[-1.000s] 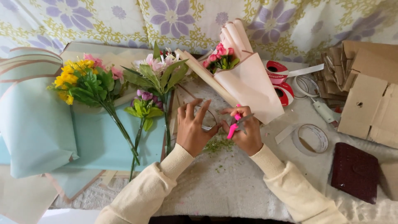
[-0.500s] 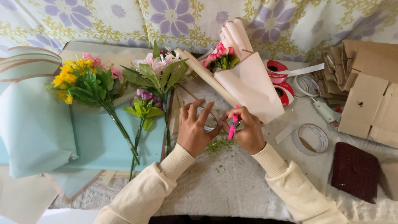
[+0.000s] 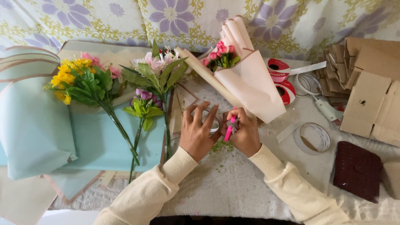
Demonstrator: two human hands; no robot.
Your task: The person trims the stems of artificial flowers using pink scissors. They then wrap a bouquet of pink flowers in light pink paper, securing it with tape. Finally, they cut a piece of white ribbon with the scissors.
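My left hand [image 3: 199, 132] holds a small clear tape roll [image 3: 213, 124] between thumb and fingers. My right hand [image 3: 245, 134] grips pink-handled scissors [image 3: 229, 128] right beside the roll, at the roll's edge. Just beyond both hands lies a small bouquet of pink flowers [image 3: 220, 55] wrapped in a pale pink paper cone [image 3: 254, 85]. Green trimmings [image 3: 221, 146] lie scattered on the white cloth under my hands.
Loose artificial flowers [image 3: 85, 81] and pink-purple stems [image 3: 154, 75] lie on light blue wrapping paper [image 3: 37, 129] at left. Red ribbon spools [image 3: 283, 81], a glue gun [image 3: 327, 109], a tape ring [image 3: 312, 137], a dark maroon wallet [image 3: 358, 171] and cardboard pieces [image 3: 371, 96] sit at right.
My hands have stayed in place. The pink scissors have tilted slightly and sit closer against the tape roll; my left fingers have shifted a little around the roll.
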